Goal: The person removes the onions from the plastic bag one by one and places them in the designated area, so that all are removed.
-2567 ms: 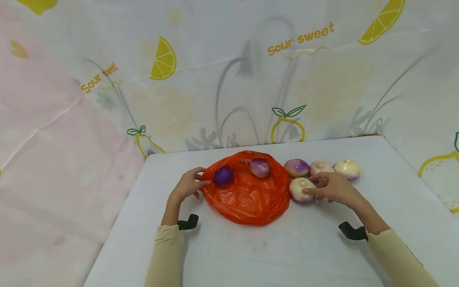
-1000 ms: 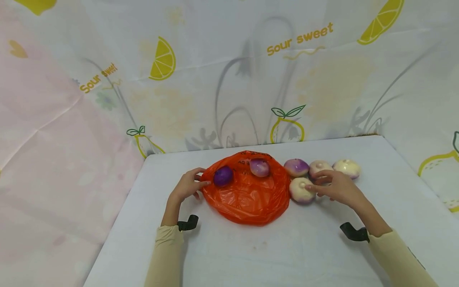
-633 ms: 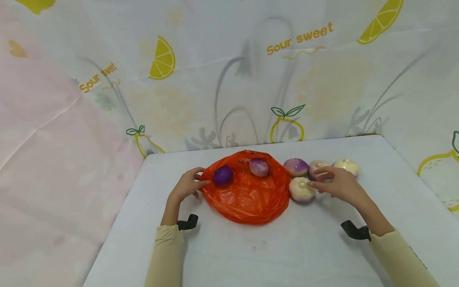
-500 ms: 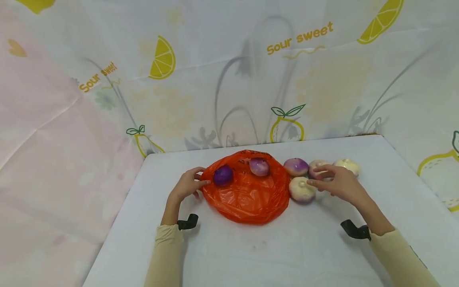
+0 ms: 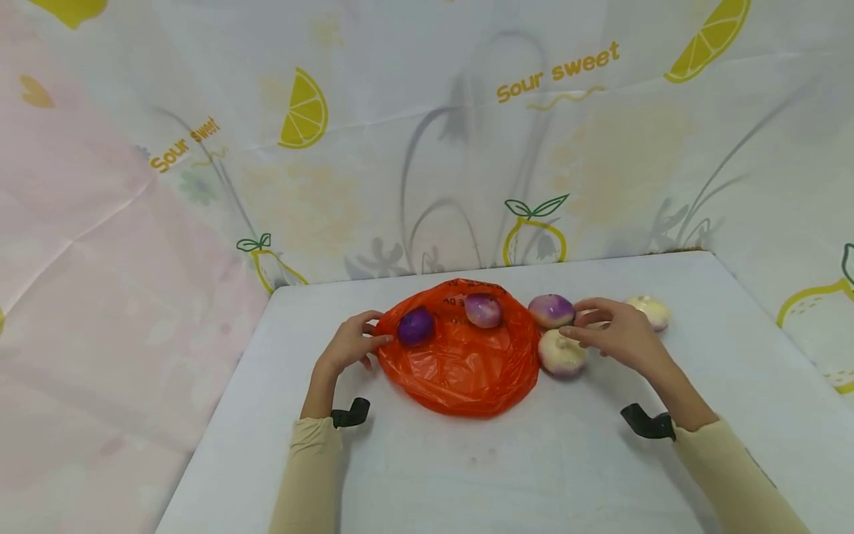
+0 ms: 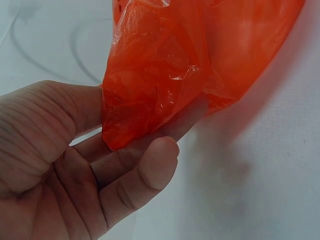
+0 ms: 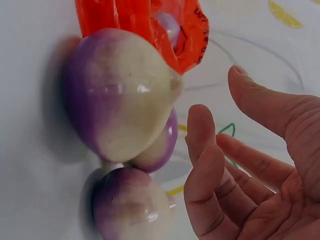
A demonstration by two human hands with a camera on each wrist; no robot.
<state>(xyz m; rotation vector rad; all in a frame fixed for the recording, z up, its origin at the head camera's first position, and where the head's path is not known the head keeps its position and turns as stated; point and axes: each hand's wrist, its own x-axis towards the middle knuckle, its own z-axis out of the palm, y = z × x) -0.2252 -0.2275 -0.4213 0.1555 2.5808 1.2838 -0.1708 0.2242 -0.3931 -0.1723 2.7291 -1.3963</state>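
Note:
An orange-red plastic bag (image 5: 460,374) lies spread with its mouth open. My left hand (image 5: 348,344) pinches its left edge; the left wrist view shows the thin film (image 6: 165,60) between thumb and fingers. Inside sit a deep purple turnip (image 5: 416,326) and a paler purple-white turnip (image 5: 483,311). Above the turnips beside the bag, my right hand (image 5: 620,334) hovers with fingers loosely bent, holding nothing. Nearest it are a cream-topped turnip (image 5: 562,356) touching the bag and a purple-white turnip (image 5: 551,311) behind. In the right wrist view, a gap separates the fingers from the turnips.
Another pale turnip (image 5: 652,313) lies at the far right, partly behind my right hand, which covers one more in the head view. The white table (image 5: 467,475) ends at a lemon-printed curtain (image 5: 400,185) at the back. Black wrist mounts (image 5: 350,413) stick out below both hands.
My right hand first draws back to the right from the cream-topped turnip, then shifts left above the turnips, covering one. My left hand and the bag stay put.

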